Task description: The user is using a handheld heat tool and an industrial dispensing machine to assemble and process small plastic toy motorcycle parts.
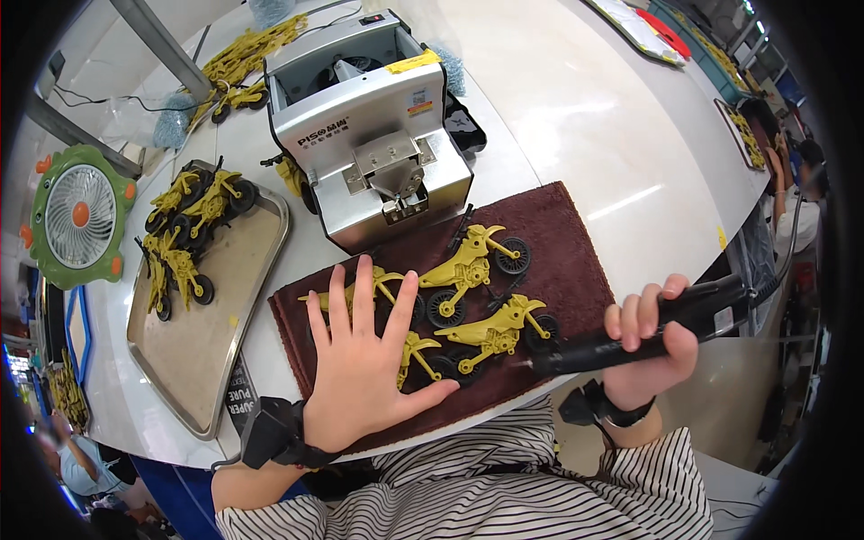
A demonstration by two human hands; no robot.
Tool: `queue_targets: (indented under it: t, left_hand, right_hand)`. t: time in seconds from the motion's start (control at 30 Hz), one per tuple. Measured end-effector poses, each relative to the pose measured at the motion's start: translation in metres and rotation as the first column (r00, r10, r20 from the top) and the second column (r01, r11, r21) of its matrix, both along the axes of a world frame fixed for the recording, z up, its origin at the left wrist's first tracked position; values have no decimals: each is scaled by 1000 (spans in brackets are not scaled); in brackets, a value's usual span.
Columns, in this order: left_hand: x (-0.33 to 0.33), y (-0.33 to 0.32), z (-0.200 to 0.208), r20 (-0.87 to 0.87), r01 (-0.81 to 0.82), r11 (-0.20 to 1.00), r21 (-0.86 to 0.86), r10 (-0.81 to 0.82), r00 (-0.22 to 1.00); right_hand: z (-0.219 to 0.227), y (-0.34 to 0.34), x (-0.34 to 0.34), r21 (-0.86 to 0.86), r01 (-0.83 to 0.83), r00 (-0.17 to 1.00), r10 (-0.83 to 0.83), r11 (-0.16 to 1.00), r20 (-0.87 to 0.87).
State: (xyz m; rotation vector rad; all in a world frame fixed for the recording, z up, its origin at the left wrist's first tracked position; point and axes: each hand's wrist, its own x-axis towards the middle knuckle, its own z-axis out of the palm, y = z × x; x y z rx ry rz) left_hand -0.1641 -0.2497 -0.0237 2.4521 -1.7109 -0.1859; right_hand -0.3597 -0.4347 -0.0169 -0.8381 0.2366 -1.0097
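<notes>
Left hand [358, 373] spread over yellow toy motorcycles [418, 346] — plush brown cloth [560, 225] — right hand [646, 371] clasping black cylindrical tool [580, 353].

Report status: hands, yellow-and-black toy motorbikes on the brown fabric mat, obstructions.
Left hand open, spread over mat. Right hand closed around black cylindrical handheld tool. Motorbikes on mat, left hand partly hiding some.

Bright, even light, a glare streak on the white table [576, 121], strong fisheye curvature, black corners.
</notes>
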Motion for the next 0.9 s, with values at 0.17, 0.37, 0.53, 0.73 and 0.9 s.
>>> queue_targets:
  t: [0.17,0.37,0.53,0.73,0.9]
  left_hand:
    - [-6,-5,7,-44,-63,998,6,64,997]
    - [-7,-27,8,-7,114,989,-96,-115,993]
    - [-6,-30,-10,-51,152,978,-140,-161,986]
    - [-8,-31,-12,-63,142,971,-192,-157,986]
    - [0,-32,-8,-144,161,945,-283,-208,967]
  right_hand:
    - [0,7,20,-86,-73,995,79,994,65]
    - [6,6,27,-138,-158,984,168,978,63]
    - [47,-24,0,-243,-187,966,223,952,129]
    - [123,-47,56,-459,-147,926,285,876,246]
    - [118,-55,132,-627,-325,911,412,708,-6]
